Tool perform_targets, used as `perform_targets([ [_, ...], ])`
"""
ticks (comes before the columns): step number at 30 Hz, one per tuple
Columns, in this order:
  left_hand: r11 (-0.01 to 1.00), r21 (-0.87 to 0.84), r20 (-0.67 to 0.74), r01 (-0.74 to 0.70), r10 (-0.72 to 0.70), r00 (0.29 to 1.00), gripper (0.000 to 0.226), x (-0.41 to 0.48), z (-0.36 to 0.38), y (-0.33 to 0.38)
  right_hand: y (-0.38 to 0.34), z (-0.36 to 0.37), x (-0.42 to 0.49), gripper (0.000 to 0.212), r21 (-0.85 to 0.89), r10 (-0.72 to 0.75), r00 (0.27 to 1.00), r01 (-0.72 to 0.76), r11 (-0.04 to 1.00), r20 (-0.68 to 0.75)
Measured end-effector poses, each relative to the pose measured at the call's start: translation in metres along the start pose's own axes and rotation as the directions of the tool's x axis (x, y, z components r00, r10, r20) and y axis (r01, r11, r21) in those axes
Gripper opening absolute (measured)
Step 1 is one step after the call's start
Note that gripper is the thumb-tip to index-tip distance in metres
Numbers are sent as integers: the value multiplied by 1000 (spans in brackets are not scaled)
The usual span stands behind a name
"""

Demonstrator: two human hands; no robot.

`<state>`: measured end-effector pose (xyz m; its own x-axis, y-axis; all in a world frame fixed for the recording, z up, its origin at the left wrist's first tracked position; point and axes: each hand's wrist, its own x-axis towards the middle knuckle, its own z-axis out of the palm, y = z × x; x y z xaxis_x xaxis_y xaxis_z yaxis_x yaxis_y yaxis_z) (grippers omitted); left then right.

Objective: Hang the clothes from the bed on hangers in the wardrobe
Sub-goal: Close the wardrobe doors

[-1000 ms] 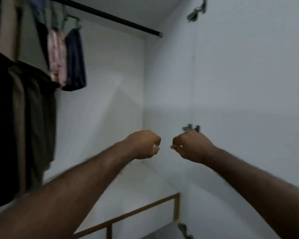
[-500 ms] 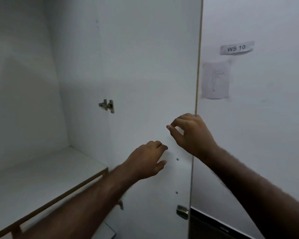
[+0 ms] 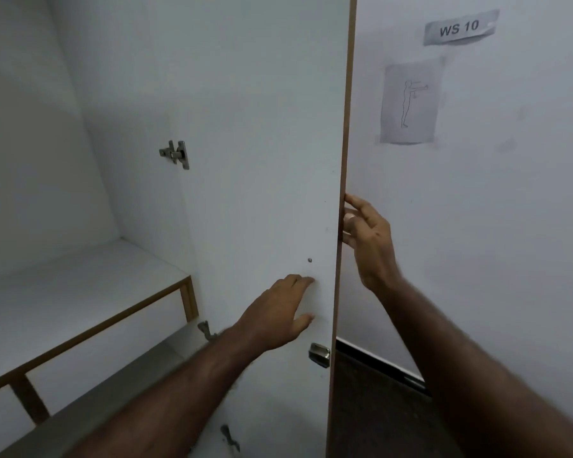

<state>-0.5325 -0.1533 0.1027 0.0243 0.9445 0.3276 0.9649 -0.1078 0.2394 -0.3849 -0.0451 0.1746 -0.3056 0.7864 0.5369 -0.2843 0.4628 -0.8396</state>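
The white wardrobe door [image 3: 262,160] stands open in front of me, its wood-coloured edge running top to bottom. My left hand [image 3: 278,312] lies flat against the door's inner face with fingers stretched out. My right hand [image 3: 368,236] reaches to the door's outer edge, and its fingertips touch that edge. No clothes, hangers or rail are in view. Inside the wardrobe, a white shelf [image 3: 80,292] with a wooden front strip sits at the lower left.
A metal hinge [image 3: 176,154] sits on the wardrobe's side panel, and a metal latch [image 3: 319,354] is low on the door. On the white wall at right hang a label reading WS 10 [image 3: 458,27] and a paper sketch [image 3: 409,100]. Dark floor [image 3: 377,408] lies below.
My view has swung right and down, away from the rail with hanging clothes. Both hands opened from fists and moved to the door, the right one reaching its outer edge.
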Motion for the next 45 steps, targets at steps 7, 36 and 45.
perform_targets([
  [7, 916, -309, 12, 254, -263, 965, 92, -31, 43, 16, -15, 3, -24, 50, 58, 48, 994, -54, 997, 99],
  [36, 591, 471, -632, 655, -292, 718, 113, -243, -45, -111, 11, 278, -75, 89, -216, -364, 482, 790, 574, 797],
  [45, 316, 607, -457, 729, -611, 646, 124, -250, -105, -192, 41, 372, -57, 87, -269, -400, 459, 854, 445, 793],
])
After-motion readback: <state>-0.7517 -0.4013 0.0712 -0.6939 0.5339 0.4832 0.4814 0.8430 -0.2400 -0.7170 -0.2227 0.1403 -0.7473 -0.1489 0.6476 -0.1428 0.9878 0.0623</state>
